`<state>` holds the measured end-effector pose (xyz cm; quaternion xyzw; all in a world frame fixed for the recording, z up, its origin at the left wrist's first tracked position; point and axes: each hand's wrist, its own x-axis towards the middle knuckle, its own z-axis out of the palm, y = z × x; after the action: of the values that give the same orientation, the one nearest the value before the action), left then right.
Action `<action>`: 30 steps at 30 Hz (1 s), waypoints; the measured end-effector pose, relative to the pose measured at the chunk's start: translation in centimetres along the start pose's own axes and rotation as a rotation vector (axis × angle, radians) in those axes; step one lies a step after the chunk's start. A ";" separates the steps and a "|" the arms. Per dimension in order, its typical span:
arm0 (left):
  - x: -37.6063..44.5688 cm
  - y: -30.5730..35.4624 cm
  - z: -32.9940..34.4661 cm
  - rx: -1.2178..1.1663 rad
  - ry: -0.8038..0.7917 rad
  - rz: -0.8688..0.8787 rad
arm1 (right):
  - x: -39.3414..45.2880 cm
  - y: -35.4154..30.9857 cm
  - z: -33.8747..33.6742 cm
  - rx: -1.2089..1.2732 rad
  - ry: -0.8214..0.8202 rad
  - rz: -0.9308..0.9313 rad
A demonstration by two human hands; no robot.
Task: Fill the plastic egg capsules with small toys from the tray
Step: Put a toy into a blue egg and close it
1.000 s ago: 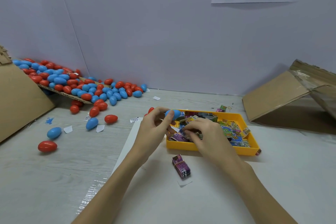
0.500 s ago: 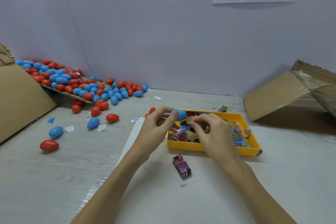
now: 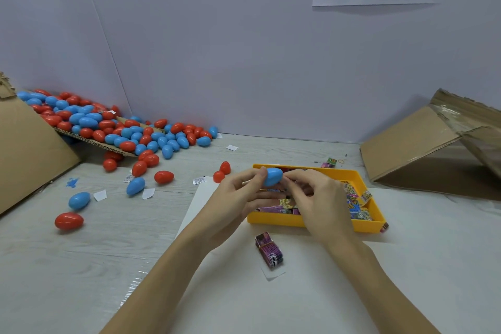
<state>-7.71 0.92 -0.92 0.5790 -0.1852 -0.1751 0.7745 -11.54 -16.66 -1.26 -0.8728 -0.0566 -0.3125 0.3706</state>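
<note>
Blue egg capsule (image 3: 272, 176) is sitting raised above the near-left part of the yellow tray (image 3: 303, 221), between both hands. Left hand (image 3: 238, 198) is closing its grip on the capsule, thumb and fingertip pinching its left end, remaining fingers curling beneath. Right hand (image 3: 320, 198) is meeting the capsule's right end with curled fingers; whether its grip is clamping the capsule itself or a small item against it cannot be told, since the fingers are hiding the contact. Small toys (image 3: 355, 203) are lying in the tray, largely covered by the hands, their print too fine to read. One banded toy bundle (image 3: 269, 250) is resting on the worktop (image 3: 81, 266) just before the tray. Loose red and blue capsules (image 3: 122, 130) are spilling from cardboard at far left, partly cut off.
</note>
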 end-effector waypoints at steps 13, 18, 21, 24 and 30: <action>-0.1 0.2 -0.7 0.156 0.062 0.071 | 0.5 0.0 0.4 0.726 -0.107 0.428; -0.3 0.2 -0.3 0.262 0.024 0.113 | 0.9 0.9 -0.8 0.756 -0.237 0.554; -0.4 0.3 -0.2 0.297 0.010 0.110 | 1.0 1.2 -1.4 0.736 -0.263 0.575; -0.3 0.2 -0.6 0.302 0.022 0.114 | 1.1 1.3 -1.2 0.724 -0.188 0.579; -0.1 0.0 -0.8 0.318 0.063 0.117 | 0.8 1.2 -0.4 0.689 -0.048 0.569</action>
<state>-7.43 1.60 -1.11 0.6876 -0.2196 -0.0802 0.6875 -10.70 -17.90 -1.27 -0.6863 0.0764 -0.1408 0.7094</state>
